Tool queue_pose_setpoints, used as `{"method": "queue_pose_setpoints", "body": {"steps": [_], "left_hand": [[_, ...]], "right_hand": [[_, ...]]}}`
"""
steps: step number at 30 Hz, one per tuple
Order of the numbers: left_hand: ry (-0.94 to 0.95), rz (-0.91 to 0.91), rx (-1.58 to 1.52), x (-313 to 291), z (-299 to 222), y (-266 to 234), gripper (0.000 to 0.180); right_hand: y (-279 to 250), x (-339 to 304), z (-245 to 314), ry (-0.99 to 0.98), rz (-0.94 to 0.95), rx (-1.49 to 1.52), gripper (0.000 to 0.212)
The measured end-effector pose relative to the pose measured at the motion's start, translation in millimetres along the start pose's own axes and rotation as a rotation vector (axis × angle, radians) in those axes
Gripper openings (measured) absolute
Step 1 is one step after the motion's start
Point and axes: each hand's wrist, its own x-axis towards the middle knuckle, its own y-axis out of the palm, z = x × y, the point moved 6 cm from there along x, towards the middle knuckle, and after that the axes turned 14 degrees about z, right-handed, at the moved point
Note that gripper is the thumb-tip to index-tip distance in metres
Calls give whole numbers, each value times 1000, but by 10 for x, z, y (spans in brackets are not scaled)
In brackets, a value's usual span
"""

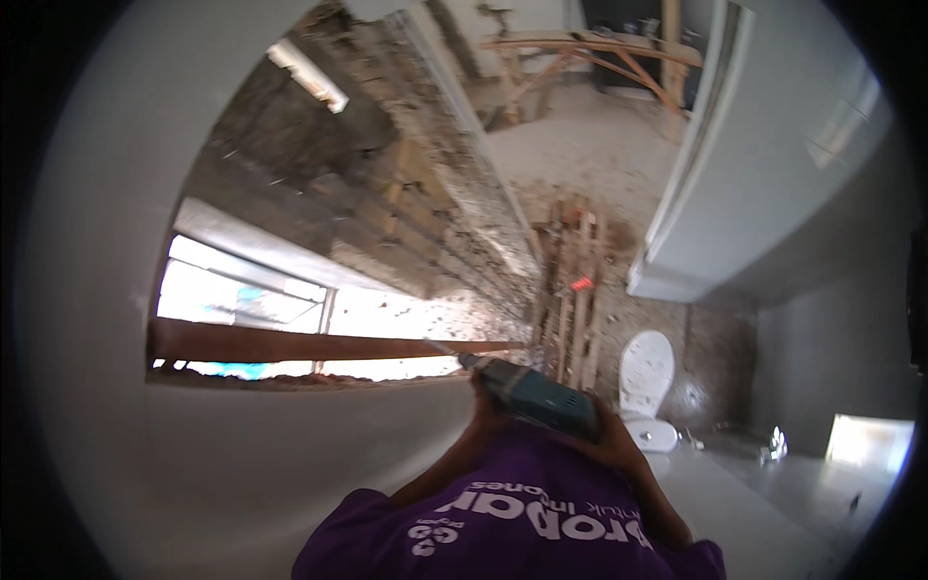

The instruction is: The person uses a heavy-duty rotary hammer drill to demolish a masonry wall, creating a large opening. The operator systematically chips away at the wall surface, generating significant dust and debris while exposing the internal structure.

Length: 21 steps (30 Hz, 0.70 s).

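A teal power drill (543, 398) is held level in front of my purple shirt. My left hand (486, 401) is closed under its front end, just behind the chuck. At the rear of the drill, my right hand (607, 433) wraps round the body; some of its fingers are hidden. The long thin bit slants left toward a brown wooden beam (280, 342), which runs across a bright opening in the wall. Its tip overlaps the beam in the picture, but whether they touch I cannot tell.
Several long wooden strips (575, 324) lie on the dirty floor ahead. A white toilet (647, 365) stands to the right, with a metal tap (776, 445) beyond it. At the far end is a wooden trestle (592, 45). A pale partition (744, 164) rises at right.
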Motion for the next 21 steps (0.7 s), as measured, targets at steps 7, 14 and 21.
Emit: {"method": "queue_pose_setpoints", "body": {"steps": [7,14,21], "left_hand": [[-37,54,-410,317,-720,624,67],[95,28,-94,479,-1529,979,58],[169,80,9,632,-2141,948,62]], "right_hand": [[99,-34,-87,-308,-84,123,83],[259,73,391,-411,-78,164,92],[305,489,1057,-539,-73,252,91]]}}
